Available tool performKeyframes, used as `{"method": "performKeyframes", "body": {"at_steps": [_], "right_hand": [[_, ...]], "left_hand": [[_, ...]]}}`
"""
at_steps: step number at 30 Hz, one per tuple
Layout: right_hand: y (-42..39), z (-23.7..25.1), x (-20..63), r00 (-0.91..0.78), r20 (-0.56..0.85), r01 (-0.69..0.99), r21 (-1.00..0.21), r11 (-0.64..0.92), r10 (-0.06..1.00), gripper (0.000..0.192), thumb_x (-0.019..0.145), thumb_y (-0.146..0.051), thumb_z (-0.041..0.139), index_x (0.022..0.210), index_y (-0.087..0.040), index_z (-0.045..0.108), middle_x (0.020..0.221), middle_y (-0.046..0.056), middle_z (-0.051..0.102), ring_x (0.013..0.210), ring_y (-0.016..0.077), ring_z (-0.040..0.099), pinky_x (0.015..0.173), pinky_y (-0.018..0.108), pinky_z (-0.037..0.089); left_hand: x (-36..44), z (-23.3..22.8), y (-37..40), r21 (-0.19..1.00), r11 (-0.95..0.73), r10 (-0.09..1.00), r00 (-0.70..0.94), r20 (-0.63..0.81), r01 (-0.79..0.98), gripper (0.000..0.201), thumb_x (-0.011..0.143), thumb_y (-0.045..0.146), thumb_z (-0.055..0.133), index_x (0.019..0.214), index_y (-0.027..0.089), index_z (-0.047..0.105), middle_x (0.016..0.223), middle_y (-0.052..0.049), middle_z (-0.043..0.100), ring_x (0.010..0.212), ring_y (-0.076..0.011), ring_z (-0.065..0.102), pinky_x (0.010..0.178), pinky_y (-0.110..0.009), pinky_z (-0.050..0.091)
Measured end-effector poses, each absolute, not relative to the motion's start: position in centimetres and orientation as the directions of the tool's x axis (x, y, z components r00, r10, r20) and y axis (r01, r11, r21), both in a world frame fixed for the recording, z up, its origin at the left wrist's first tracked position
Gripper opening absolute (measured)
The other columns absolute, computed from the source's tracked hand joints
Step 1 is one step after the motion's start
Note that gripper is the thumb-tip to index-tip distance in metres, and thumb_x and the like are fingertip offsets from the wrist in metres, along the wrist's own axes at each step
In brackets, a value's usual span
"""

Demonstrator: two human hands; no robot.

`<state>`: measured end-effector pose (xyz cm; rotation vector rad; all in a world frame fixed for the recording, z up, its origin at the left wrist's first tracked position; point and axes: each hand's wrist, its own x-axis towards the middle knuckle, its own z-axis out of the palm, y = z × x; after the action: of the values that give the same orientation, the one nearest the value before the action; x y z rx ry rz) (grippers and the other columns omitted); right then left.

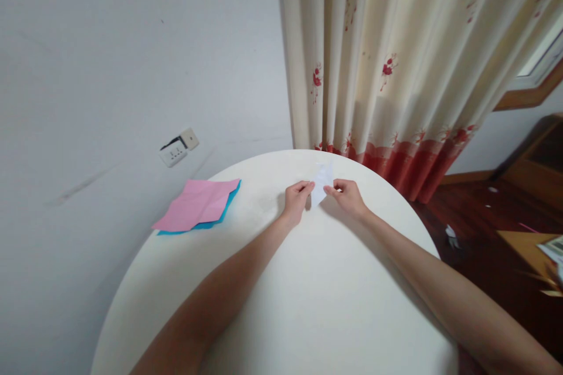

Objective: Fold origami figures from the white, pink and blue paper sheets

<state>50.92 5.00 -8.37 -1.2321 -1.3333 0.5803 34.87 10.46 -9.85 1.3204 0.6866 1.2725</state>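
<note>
A small folded white paper (322, 180) stands pointed upward over the far part of the round white table (308, 304). My left hand (297, 199) pinches its lower left edge between thumb and fingers. My right hand (348, 194) pinches its lower right edge. Both hands hover close together just above the tabletop, and the paper's lower tip is hidden between the fingers.
A pink paper sheet (197, 204) lies on a blue sheet (224, 212) at the table's far left. A cream curtain with red flowers (396, 58) hangs behind. A wall socket (173, 153) sits on the grey wall. Dark wooden floor (484, 246) with scraps is to the right.
</note>
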Motion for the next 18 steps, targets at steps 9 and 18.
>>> {"method": "performKeyframes", "body": {"at_steps": [9,18], "right_hand": [[5.4,-7.6,51.4,0.334,0.370,0.218,-0.925,0.311,0.867,0.028,0.070,-0.044,0.071,0.067,-0.017,0.067,0.068,0.003,0.066,0.064,0.0164,0.056,0.066,0.029,0.044],[5.4,-7.4,52.9,0.306,0.431,0.263,-0.895,0.359,0.849,0.026,0.070,-0.043,0.071,0.072,-0.018,0.069,0.076,0.004,0.067,0.071,0.0176,0.058,0.068,0.031,0.046]], "left_hand": [[34.7,-9.6,10.7,0.927,-0.228,0.931,0.213,0.297,-0.298,0.039,0.085,0.050,0.061,0.107,0.019,0.070,0.089,-0.005,0.068,0.076,-0.0124,0.060,0.065,-0.022,0.046],[34.3,-9.5,10.5,0.925,-0.244,0.881,0.331,0.337,-0.291,0.046,0.075,0.034,0.076,0.116,0.017,0.068,0.094,-0.007,0.073,0.085,-0.0171,0.066,0.083,-0.030,0.048]]}}
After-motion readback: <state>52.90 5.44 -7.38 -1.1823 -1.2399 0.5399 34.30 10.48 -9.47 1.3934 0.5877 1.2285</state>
